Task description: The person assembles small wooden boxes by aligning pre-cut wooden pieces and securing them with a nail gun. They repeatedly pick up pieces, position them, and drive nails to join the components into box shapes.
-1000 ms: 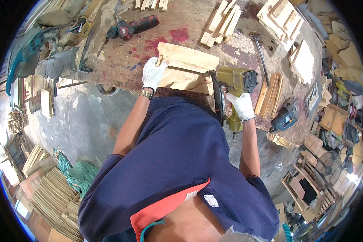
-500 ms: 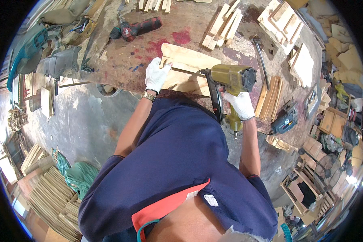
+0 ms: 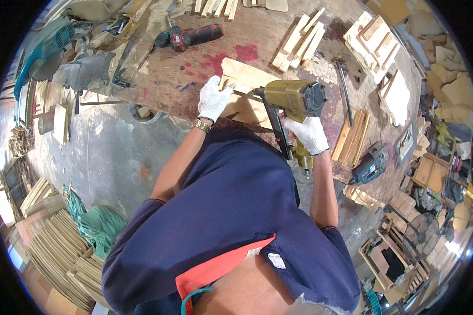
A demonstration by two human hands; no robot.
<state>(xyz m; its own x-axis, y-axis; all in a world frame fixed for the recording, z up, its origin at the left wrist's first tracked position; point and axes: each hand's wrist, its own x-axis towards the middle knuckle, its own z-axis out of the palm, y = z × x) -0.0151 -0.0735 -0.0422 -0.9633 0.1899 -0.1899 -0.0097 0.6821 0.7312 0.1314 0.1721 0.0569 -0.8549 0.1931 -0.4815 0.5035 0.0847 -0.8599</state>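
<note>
My right hand (image 3: 309, 134), in a white knit glove, is wrapped round the handle of an olive-gold nail gun (image 3: 297, 100). The gun's nose points left and meets or hovers just over a pale wooden piece (image 3: 247, 75) at the table's near edge; contact is hard to tell. My left hand (image 3: 214, 98), gloved too, grips the left end of that piece, its thumb on top. The piece looks built of boards set at an angle, with another wide board surface (image 3: 249, 109) nearer me. Part of the wood is hidden behind the gun.
On the stained worktable (image 3: 194, 89) lie a red-black cordless drill (image 3: 186, 38), wood strips (image 3: 299, 42), a metal bar (image 3: 345, 92), stacked cut boards (image 3: 370, 44), more strips (image 3: 351, 137) and a blue-grey power tool (image 3: 370, 163). A circular saw (image 3: 44, 58) sits far left.
The nail gun in my right hand has shifted left along the wooden piece, closer to my left hand. My left hand keeps its grip on the wood's end. The whole view has shifted slightly.
</note>
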